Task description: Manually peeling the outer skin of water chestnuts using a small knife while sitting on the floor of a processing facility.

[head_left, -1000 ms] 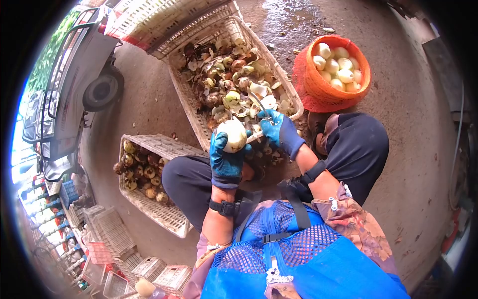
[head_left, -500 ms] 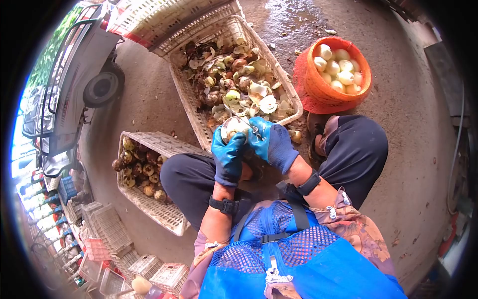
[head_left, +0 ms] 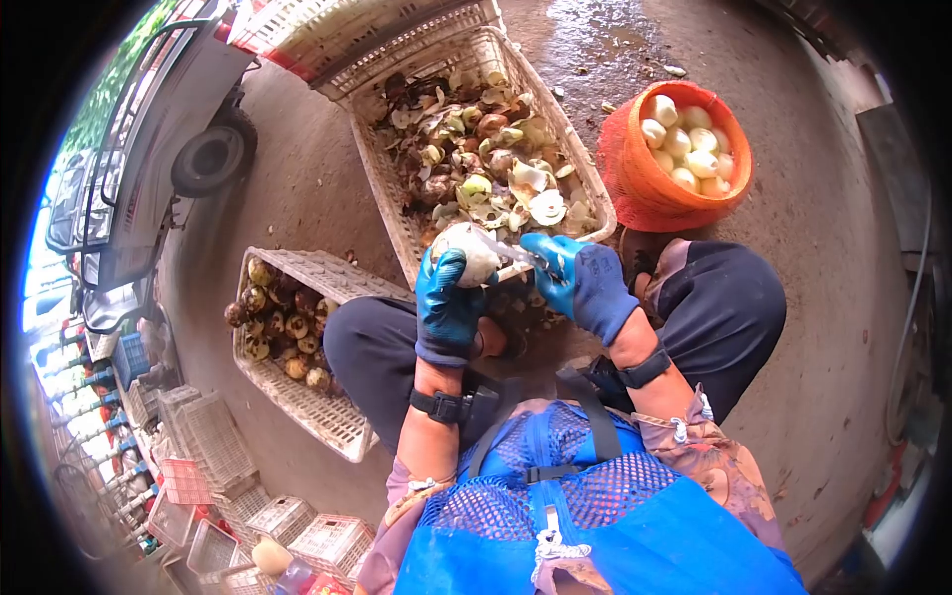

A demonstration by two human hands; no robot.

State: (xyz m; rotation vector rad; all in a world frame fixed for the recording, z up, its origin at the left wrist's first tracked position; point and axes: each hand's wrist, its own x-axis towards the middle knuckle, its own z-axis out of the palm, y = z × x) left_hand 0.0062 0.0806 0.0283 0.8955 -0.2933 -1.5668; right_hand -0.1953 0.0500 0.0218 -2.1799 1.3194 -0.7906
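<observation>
My left hand (head_left: 443, 309), in a blue-coated glove, is closed around a large whitish onion (head_left: 472, 260) over the near end of the peel crate. The onion's right side looks bare and pale, while some skin shows on its left. To the right of it, my gloved right hand (head_left: 583, 282) is closed in a pinch on a pale strip of onion skin (head_left: 513, 252) that stretches across from the onion. Whether a small blade is also in the right fingers cannot be made out. Just beyond both hands, the plastic crate (head_left: 389, 213) holds onion skins and scraps.
An orange mesh-covered bucket (head_left: 625, 178) of peeled onions stands at the right. A tilted crate (head_left: 332, 428) at left holds unpeeled onions (head_left: 296, 327). Another crate (head_left: 367, 35) adjoins the peel crate. A vehicle (head_left: 149, 149) and stacked baskets (head_left: 213, 446) are farther left.
My right hand has moved right, away from the onion, drawing out the pale strip. The onion has turned in my left hand and shows more white. The whole view has shifted slightly.
</observation>
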